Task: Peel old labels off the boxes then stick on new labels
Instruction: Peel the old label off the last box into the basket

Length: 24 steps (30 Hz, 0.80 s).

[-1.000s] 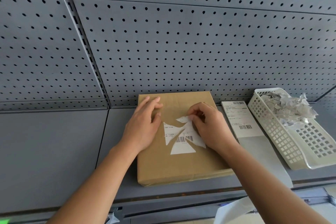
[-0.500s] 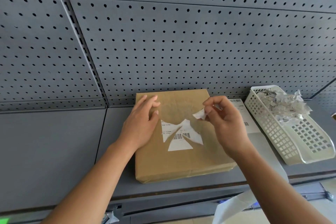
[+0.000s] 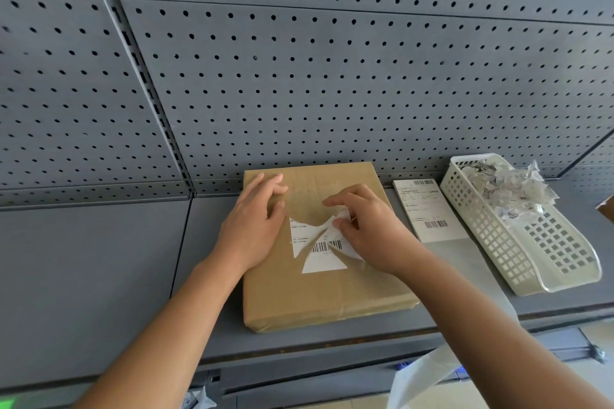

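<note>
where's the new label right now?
Head view, right of centre: the new label lies flat on the shelf between the box and the basket.

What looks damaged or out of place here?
The old label on the box is torn into jagged white shards, partly peeled; the right hand pinches one flap. Crumpled scraps pile above the basket rim.

Presses down with left hand [image 3: 254,226], fingers straight and slightly spread. Pinches torn label [image 3: 319,257] with curled fingers and thumb of right hand [image 3: 375,229]. Reaches forward from below with bare left arm [image 3: 166,325] and right arm [image 3: 488,325], hands close together.
</note>
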Tool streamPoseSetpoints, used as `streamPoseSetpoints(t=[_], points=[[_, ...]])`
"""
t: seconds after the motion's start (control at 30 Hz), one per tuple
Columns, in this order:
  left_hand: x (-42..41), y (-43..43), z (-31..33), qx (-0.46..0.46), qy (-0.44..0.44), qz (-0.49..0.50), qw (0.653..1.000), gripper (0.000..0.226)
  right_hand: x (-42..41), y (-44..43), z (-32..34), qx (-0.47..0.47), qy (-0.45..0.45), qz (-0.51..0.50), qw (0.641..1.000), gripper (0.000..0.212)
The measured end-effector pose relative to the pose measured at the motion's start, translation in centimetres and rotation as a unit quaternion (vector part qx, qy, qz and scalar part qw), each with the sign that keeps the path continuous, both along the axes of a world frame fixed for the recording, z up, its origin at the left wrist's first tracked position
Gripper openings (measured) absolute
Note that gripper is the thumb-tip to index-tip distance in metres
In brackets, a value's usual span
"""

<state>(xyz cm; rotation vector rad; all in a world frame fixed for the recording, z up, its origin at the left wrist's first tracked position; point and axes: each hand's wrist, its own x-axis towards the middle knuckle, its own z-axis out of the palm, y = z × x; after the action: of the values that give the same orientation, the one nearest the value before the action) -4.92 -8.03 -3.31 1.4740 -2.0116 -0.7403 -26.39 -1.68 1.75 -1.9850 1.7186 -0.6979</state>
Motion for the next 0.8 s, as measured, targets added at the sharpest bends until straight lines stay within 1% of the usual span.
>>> streamPoseSetpoints(t=[0.2,0.33,0.47,0.53,0.6,0.67,0.8], points=[[-0.09,0.07,0.08,-0.006,0.004,-0.001,1.000,0.032,0.38,-0.36,0.25,-0.025,0.049,-0.006,0.998,0.034],[-0.06,-0.02,-0.02,-0.003,0.003,-0.001,1.000,0.033,0.59,-0.25,0.10,-0.045,0.058,-0.001,0.997,0.032],[-0.04,0.03,-0.01,-0.004,0.004,0.001,1.000,0.032,0.68,-0.24,-0.04,-0.043,0.126,0.007,0.991,0.030],[-0.05,0.01,-0.01,-0.003,0.005,0.000,1.000,0.031,0.53,-0.13,0.08,-0.028,0.116,0.016,0.993,0.028],[-0.07,-0.01,0.00,-0.004,0.005,-0.001,1.000,0.032,0.37,0.09,0.26,-0.018,0.072,0.029,0.997,0.028],[-0.04,-0.03,-0.06,-0.005,0.005,-0.002,1.000,0.031,0.27,0.23,0.45,-0.017,0.047,0.038,0.998,0.030],[0.02,-0.07,-0.23,-0.005,0.009,0.000,1.000,0.031,0.04,0.15,0.71,0.011,0.059,0.035,0.998,0.039]])
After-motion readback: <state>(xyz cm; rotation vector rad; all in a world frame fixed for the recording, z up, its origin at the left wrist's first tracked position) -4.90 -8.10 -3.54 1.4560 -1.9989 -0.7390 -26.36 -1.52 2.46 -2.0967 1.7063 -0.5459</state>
